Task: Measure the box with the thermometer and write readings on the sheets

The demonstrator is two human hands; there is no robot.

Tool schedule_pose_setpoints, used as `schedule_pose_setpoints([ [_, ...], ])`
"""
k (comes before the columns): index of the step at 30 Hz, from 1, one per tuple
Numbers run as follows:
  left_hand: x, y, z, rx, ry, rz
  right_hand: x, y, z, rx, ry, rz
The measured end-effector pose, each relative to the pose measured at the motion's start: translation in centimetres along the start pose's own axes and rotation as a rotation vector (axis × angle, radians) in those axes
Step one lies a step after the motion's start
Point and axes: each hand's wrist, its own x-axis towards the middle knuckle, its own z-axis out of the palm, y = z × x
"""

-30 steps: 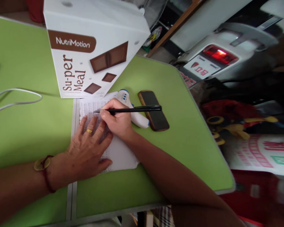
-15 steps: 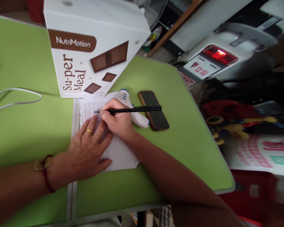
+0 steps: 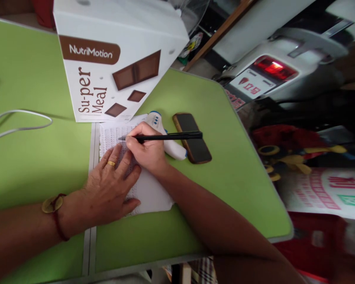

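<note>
My right hand (image 3: 149,150) grips a black pen (image 3: 171,136), its tip touching or just above a sheet of paper (image 3: 154,193) covered in rows of small writing. Flat on the same paper lies my left hand (image 3: 111,181), fingers spread, with a ring on one finger and a cord bracelet at the wrist. Both hands hide part of the writing. Just beyond the right hand rests a white and blue handheld device (image 3: 174,149), partly covered, that looks like an infrared thermometer. A dark phone in a brown case (image 3: 192,138) lies beside it, under the line of the pen.
A large white NutriMotion box (image 3: 118,71) stands behind the paper on the green folding table (image 3: 239,177). A white cable (image 3: 23,111) loops at the left. Past the table's right edge are a scooter (image 3: 284,67), a printed sack (image 3: 328,193) and a red crate (image 3: 316,244).
The pen tip has shifted very slightly to the right and up along the writing. My left hand and the other things stay where they were.
</note>
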Motion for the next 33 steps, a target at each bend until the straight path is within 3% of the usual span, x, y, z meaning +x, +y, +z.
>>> schedule_pose_setpoints([
  [33,-0.15,0.04,0.2,0.036,0.067,0.029,-0.24,0.08,0.17,0.026,0.088,-0.035],
])
